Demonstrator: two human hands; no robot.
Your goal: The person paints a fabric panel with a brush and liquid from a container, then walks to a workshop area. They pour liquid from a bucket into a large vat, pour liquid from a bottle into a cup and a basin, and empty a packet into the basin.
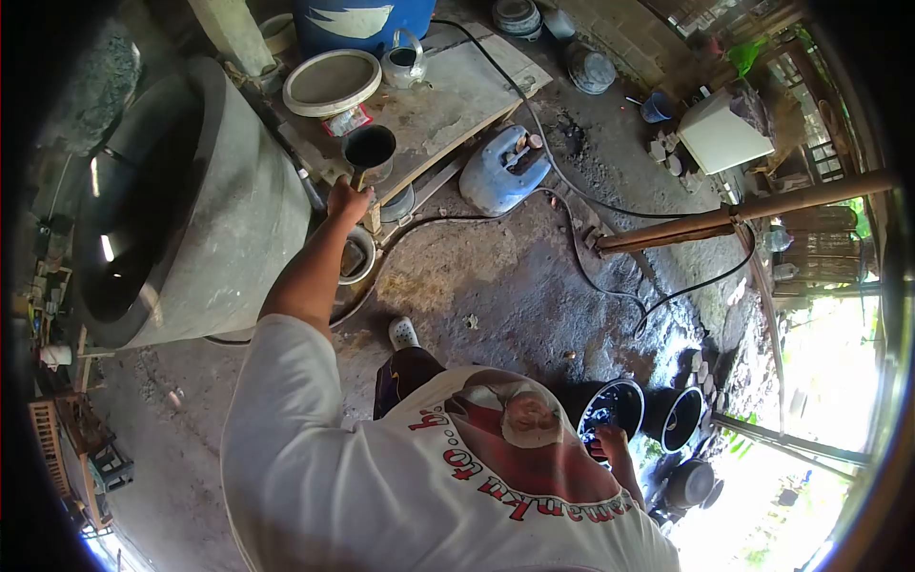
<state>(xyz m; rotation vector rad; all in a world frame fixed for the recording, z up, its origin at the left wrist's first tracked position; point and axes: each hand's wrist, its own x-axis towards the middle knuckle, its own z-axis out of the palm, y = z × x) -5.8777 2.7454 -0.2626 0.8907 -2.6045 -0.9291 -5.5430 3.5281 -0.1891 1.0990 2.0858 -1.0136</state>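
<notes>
My left hand (350, 202) is stretched forward, its fingers closed round the handle of a water dipper (370, 146). The dipper has a dark inside and is at the edge of the low wooden table (448, 119). Below my left hand, a round metal pot (356, 257) sits on the floor. My right hand (612, 443) is low on the right, at the near rim of a black bucket (640, 396) with shiny water in it. Its fingers are curled, and what they hold is hidden. Beside it stands a second black bucket (699, 419).
A large concrete basin (253, 210) is on the left. The table bears a round lid-like tray (334, 81) and a kettle (404, 62), with a blue drum (353, 24) behind. A blue jerrycan (491, 181) and a black hose (457, 219) lie on the wet floor. A wooden pole (810, 200) juts in.
</notes>
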